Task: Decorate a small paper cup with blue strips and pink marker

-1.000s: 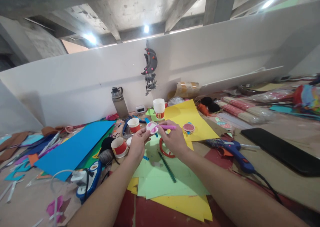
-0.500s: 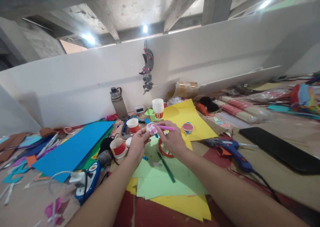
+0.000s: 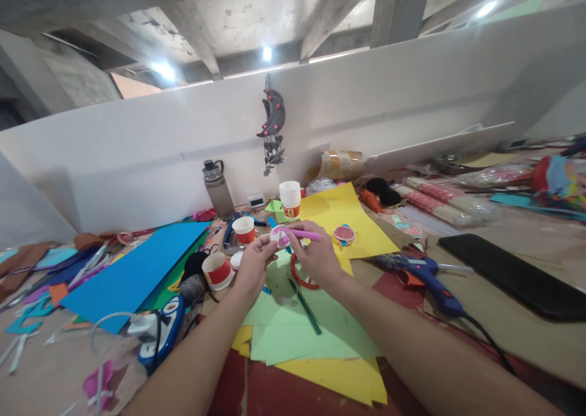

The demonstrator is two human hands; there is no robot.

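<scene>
Between the thumb and fingers of my left hand [image 3: 254,261] is a small white round disc [image 3: 277,238] with pink-purple colouring on part of its face. My right hand [image 3: 319,258] grips a pink marker pen [image 3: 308,235], its tip at the disc. Under my hands lie light green paper sheets [image 3: 293,333] with a dark green pencil [image 3: 307,309] across them. A red ring-shaped object [image 3: 300,277] lies partly hidden beneath my right hand. Right of it, a disc coloured red [image 3: 344,234] rests on yellow paper [image 3: 366,221].
Paper cups [image 3: 217,271] and a stack of cups [image 3: 290,199] stand beyond my left hand. A blue glue gun [image 3: 433,279] with its cord and a black slab [image 3: 508,276] lie right. Blue card [image 3: 137,269] and a power strip [image 3: 162,333] lie left. A bottle [image 3: 218,190] stands behind.
The marker tip has shifted slightly over the disc, and the disc is turned a little. The hanging moon ornament has swung slightly. Both hands keep their holds.
</scene>
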